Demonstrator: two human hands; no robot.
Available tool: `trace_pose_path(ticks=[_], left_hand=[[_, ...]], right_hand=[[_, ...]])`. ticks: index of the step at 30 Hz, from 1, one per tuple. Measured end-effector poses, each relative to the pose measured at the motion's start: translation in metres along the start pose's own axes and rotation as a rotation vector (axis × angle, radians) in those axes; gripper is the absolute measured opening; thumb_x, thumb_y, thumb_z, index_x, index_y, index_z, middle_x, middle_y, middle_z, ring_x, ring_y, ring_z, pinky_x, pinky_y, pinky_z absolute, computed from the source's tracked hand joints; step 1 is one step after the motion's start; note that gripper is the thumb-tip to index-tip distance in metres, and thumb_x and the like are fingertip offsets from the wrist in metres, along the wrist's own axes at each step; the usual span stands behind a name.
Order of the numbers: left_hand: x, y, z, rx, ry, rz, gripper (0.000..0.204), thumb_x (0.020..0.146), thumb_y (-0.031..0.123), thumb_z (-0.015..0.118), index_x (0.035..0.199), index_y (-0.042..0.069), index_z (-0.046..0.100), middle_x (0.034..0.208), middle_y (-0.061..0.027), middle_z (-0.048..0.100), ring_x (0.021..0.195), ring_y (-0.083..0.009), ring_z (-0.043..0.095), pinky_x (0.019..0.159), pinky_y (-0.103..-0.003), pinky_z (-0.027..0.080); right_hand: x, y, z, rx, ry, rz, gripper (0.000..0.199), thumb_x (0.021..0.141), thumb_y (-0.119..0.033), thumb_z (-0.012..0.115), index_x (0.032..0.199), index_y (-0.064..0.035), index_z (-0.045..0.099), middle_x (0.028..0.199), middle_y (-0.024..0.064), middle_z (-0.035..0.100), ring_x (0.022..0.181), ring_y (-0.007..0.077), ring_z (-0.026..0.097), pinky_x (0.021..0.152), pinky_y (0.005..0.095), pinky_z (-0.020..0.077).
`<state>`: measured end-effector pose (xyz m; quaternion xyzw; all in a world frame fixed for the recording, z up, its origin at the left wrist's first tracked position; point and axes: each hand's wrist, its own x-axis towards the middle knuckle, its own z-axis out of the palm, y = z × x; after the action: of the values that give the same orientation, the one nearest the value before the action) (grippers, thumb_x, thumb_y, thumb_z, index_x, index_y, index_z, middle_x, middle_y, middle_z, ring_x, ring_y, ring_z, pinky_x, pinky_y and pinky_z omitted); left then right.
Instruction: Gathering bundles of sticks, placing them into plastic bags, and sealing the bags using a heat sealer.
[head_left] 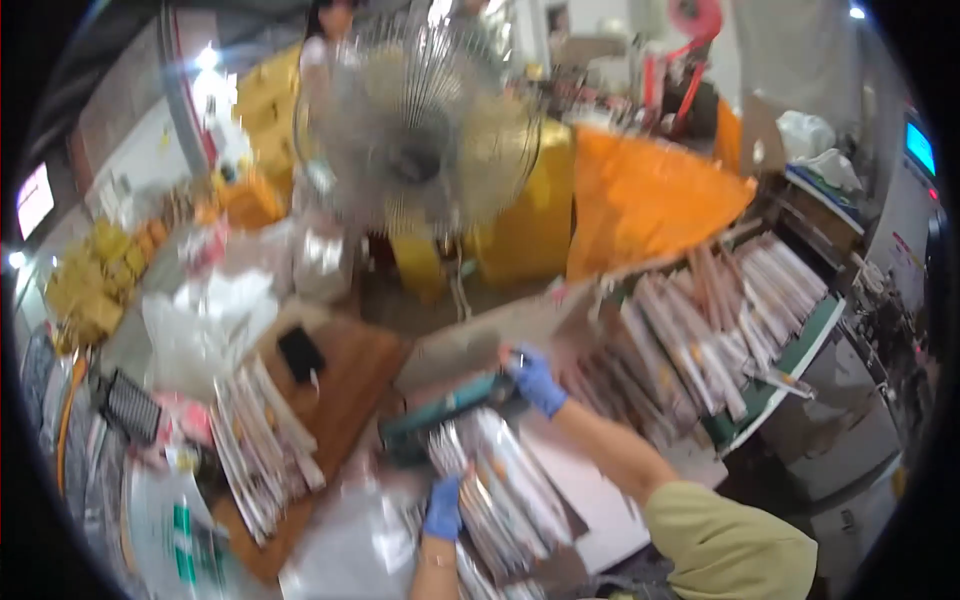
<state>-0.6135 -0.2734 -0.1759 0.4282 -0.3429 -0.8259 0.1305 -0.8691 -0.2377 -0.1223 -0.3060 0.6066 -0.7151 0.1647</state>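
Observation:
My right hand (537, 380), in a blue glove, is at the right end of a long teal bar-shaped device (450, 405). Its fingers look bent together; blur hides what is between them. Nearer to me, my left hand (443, 508), also gloved in blue, touches the left edge of a row of long, slim packs (510, 490) in shiny clear wrap. Its fingertips are smeared and partly hidden against the packs. These packs lie side by side just below the teal device.
A brown board (350, 385) at left bears more slim packs (260, 450) and a black flat object (300, 352). Further packs (690, 340) fill a green tray (790, 385) at right. A large fan (415, 150) stands beyond the table, beside an orange sheet (650, 205). A person (325, 40) is behind it.

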Motion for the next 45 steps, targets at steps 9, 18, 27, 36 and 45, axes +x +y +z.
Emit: trace_pose_path(ticks=[9,18,27,36,45], left_hand=[[-0.008,0.011,0.013,0.112,-0.076,0.048,0.028,0.075,0.027,0.063,0.089,0.002,0.062,0.079,-0.0073,0.063,0.067,-0.0187,0.059,0.063,-0.029,0.048],[-0.107,0.007,-0.105,-0.207,-0.071,0.279,0.037,0.086,0.024,0.044,0.113,-0.002,0.049,0.103,-0.013,0.058,0.088,-0.0232,0.058,0.078,-0.035,0.049],[-0.213,-0.121,0.059,0.693,0.3,0.376,0.096,0.051,0.045,0.08,0.121,-0.004,0.036,0.118,-0.0171,0.045,0.107,-0.0234,0.045,0.091,-0.033,0.037],[-0.317,-0.074,-0.006,0.222,0.329,0.979,0.073,0.069,0.028,0.072,0.126,0.002,0.034,0.116,-0.0089,0.047,0.106,-0.0192,0.045,0.093,-0.03,0.034],[-0.537,-0.101,-0.106,1.825,1.61,0.538,0.039,0.074,0.031,0.057,0.104,0.006,0.056,0.085,-0.0151,0.058,0.086,-0.029,0.056,0.084,-0.034,0.041]], right_hand=[[-0.02,-0.037,-0.011,0.073,0.217,0.023,0.028,0.075,-0.017,0.064,0.1,-0.0059,0.057,0.079,0.0037,0.059,0.071,0.0115,0.054,0.065,0.0263,0.0449],[-0.287,0.009,0.026,-0.362,-0.413,0.05,0.085,0.075,-0.028,0.056,0.136,0.0013,0.005,0.131,0.0278,0.03,0.121,0.0356,0.033,0.1,0.0387,0.0282],[-0.327,-0.11,-0.138,0.462,-0.236,1.116,0.04,0.086,-0.028,0.051,0.114,0.0007,0.046,0.106,0.0086,0.055,0.092,0.0148,0.055,0.084,0.0297,0.0433],[-0.33,-0.149,-0.024,0.225,-0.676,0.539,0.066,0.065,-0.018,0.07,0.119,-0.0006,0.036,0.093,0.0057,0.053,0.073,0.0135,0.054,0.059,0.0247,0.0472],[-0.375,-0.323,0.243,0.679,-1.102,-0.472,0.066,0.056,-0.009,0.075,0.113,0.0019,0.043,0.104,0.0093,0.053,0.09,0.0201,0.055,0.077,0.0302,0.0474]])
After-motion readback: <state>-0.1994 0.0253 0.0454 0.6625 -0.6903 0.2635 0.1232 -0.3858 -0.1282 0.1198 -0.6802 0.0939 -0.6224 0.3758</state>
